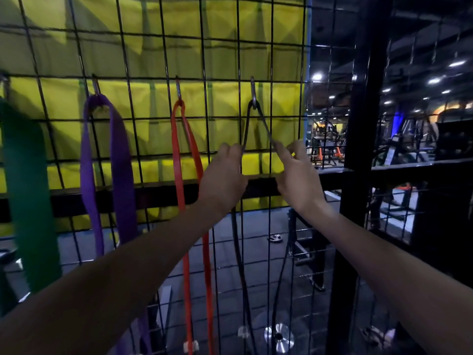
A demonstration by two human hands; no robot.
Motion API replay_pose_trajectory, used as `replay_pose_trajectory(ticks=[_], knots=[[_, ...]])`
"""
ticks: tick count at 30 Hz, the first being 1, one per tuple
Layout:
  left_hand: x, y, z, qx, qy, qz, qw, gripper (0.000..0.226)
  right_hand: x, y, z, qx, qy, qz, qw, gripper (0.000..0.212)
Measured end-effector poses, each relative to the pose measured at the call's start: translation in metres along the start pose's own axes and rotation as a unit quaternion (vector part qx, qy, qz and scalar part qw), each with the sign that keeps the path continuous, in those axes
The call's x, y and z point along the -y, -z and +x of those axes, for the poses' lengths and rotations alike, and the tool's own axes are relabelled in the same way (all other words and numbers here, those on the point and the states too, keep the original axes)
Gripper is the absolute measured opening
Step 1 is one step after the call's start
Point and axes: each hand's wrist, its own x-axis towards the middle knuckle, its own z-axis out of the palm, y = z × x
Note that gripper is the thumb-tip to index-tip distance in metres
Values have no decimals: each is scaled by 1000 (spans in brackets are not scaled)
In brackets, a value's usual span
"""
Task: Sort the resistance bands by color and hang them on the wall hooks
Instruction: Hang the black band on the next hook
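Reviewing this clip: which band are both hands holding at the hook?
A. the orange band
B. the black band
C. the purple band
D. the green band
B. The left hand and right hand each pinch one side of the black band, whose top loops over the rightmost hook; the green band, purple band and orange band hang untouched to the left.

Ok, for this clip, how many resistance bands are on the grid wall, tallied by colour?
green band: 1
purple band: 1
red band: 1
black band: 1, on its hook, gripped by the left hand and right hand
Total: 4
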Motion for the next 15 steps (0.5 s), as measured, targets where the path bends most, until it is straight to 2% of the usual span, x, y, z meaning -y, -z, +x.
replay_pose_trajectory(ticks=[4,10,15], knots=[[0,2,-5,34,-5,49,998,57,8,-6,-6,41,0,-37,998,64],[3,-1,-16,109,-19,14,994,71,5,-21,-17,95,38,-34,994,75],[11,-7,-38,49,-53,-23,997,60,1,-13,-42,75,2,16,997,72]])
